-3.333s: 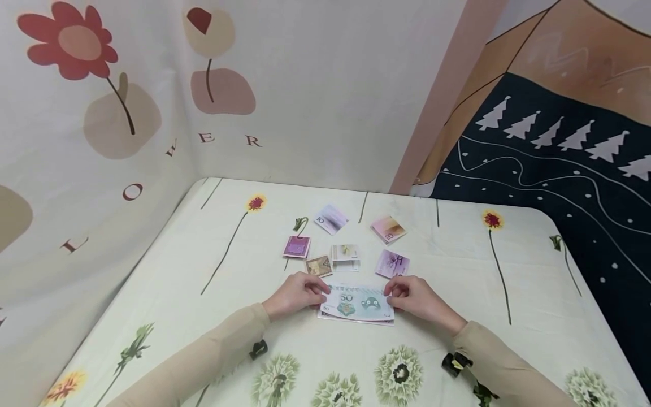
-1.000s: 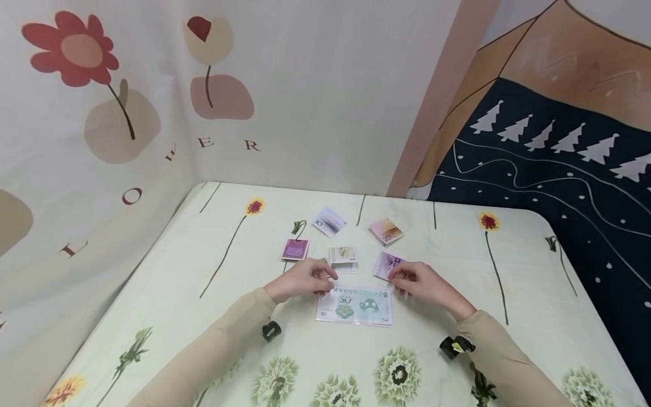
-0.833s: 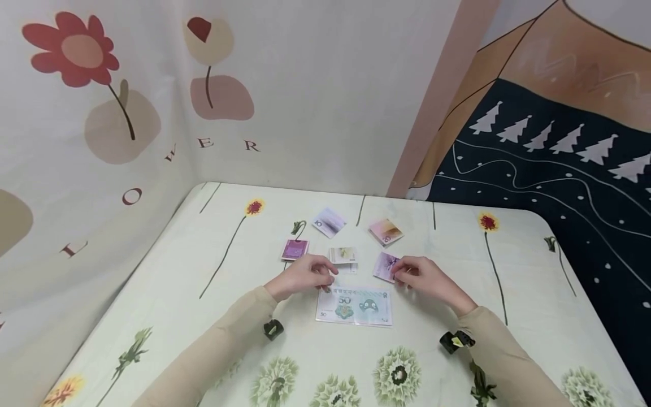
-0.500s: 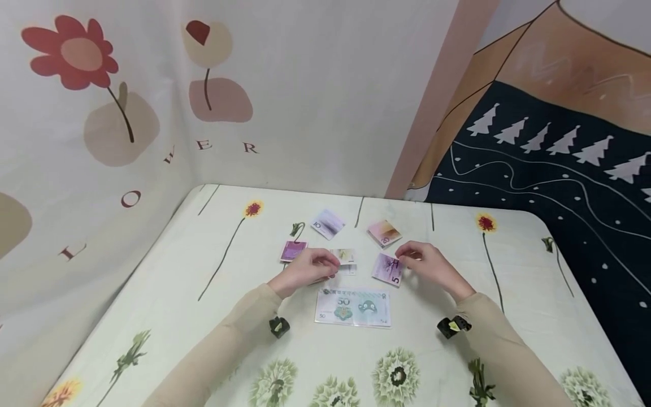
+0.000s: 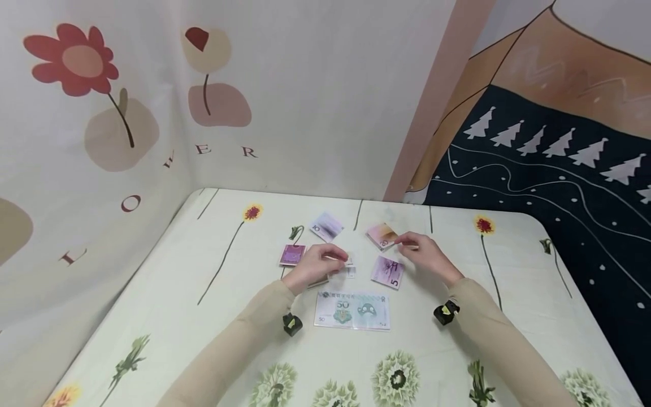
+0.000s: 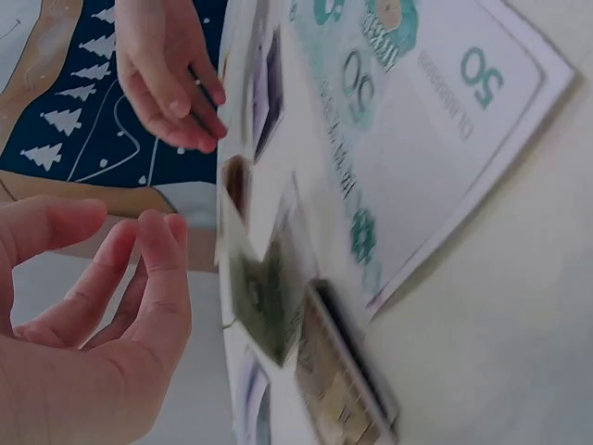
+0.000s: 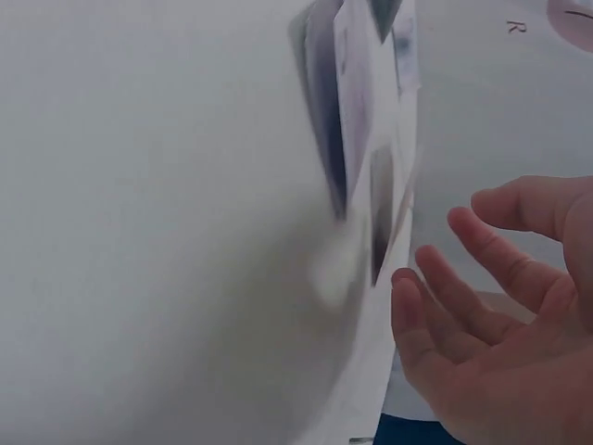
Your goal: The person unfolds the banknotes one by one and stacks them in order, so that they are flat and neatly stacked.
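My left hand (image 5: 314, 265) hovers over a folded pale banknote (image 5: 350, 272), covering part of it and of a folded brown banknote (image 5: 319, 283). In the left wrist view its thumb and fingers are loosely bent and apart, holding nothing. My right hand (image 5: 426, 255) is beside a folded orange-pink 20 banknote (image 5: 380, 235); the right wrist view shows its relaxed fingers (image 7: 454, 329) with nothing between them. A teal 50 banknote (image 5: 352, 310) lies flat nearest me. Between it and the 20 lies a folded purple 5 banknote (image 5: 387, 272).
A folded magenta banknote (image 5: 292, 255) lies left of the left hand, and a folded lilac 10 banknote (image 5: 327, 226) farther back. The flower-print tablecloth (image 5: 203, 339) covers the table, which meets a hanging printed curtain (image 5: 315, 113) behind.
Earlier both hands held the teal 50 by its ends above another banknote. They released it flat on top, then moved forward: left over the folded pale banknote, right past the purple 5 toward the 20.
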### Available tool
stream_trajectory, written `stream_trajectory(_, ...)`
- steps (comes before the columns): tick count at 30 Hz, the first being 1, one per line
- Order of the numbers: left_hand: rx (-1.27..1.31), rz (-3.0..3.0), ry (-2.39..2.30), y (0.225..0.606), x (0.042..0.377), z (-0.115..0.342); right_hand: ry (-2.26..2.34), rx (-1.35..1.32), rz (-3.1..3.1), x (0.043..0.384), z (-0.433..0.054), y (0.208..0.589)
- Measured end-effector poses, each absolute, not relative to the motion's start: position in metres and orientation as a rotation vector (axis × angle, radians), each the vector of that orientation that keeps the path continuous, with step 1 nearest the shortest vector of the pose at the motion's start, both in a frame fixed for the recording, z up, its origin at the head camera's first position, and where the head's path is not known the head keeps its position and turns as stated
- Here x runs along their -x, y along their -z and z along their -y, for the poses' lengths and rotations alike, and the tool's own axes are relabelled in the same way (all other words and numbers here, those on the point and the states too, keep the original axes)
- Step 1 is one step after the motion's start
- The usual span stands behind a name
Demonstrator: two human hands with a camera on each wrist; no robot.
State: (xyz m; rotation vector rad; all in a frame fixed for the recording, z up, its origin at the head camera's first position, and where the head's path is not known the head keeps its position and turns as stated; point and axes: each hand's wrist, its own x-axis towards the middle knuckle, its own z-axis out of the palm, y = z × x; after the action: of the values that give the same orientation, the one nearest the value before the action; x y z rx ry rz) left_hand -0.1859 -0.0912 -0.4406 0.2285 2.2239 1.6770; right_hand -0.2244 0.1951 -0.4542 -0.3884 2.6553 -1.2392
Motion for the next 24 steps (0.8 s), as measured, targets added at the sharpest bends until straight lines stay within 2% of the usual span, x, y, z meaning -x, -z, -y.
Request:
stream_trajectory(5, -0.271, -2.218, -1.739, 0.445, 0.185, 0.084, 1.287, 0.482, -2.694, 0.232, -0.195, 0.463)
stream_trajectory(13, -0.173, -2.196, -1.851, 0.449, 0.195, 0.066, 1.299, 0.36, -2.72, 0.247, -0.185, 0.475)
stream_trajectory(24, -0.153, -2.114, -1.98, 0.443, 0.213, 0.045, 1.308, 0.374, -2.736, 0.263, -0.18, 0.483)
